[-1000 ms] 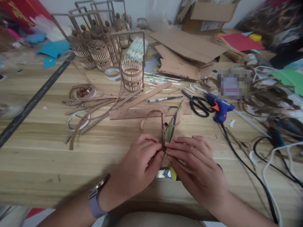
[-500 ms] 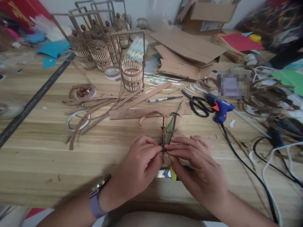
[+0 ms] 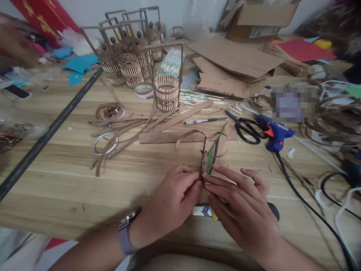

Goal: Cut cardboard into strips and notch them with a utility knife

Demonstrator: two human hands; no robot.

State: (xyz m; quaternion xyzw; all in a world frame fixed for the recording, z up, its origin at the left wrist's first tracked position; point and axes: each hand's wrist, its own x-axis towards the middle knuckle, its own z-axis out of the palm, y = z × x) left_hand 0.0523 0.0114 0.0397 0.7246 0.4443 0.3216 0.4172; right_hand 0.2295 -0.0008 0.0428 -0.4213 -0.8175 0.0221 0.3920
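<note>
Between my hands, near the table's front edge, stands a narrow corrugated cardboard strip (image 3: 204,154), its upper end curling over to the left. My left hand (image 3: 180,195) pinches its lower end with thumb and index finger. From the other side, my right hand (image 3: 239,203) grips the same end with thumb and fingertips, its outer fingers spread. Just behind the strip lies a green and brown cardboard scrap (image 3: 212,156). A utility knife (image 3: 201,210) lies under my hands, partly covered by the right one.
Black scissors (image 3: 245,130) and a blue glue gun (image 3: 278,137) with its cord lie to the right. Behind are a pen (image 3: 205,121), a slatted basket (image 3: 167,94), several lidded ones (image 3: 131,71) and cardboard sheets (image 3: 234,56). Tape rolls and loose strips lie left.
The camera view has shifted, so the whole scene sits further right. My right hand's outer fingers have lifted and spread somewhat. Both hands still hold the strip's lower end.
</note>
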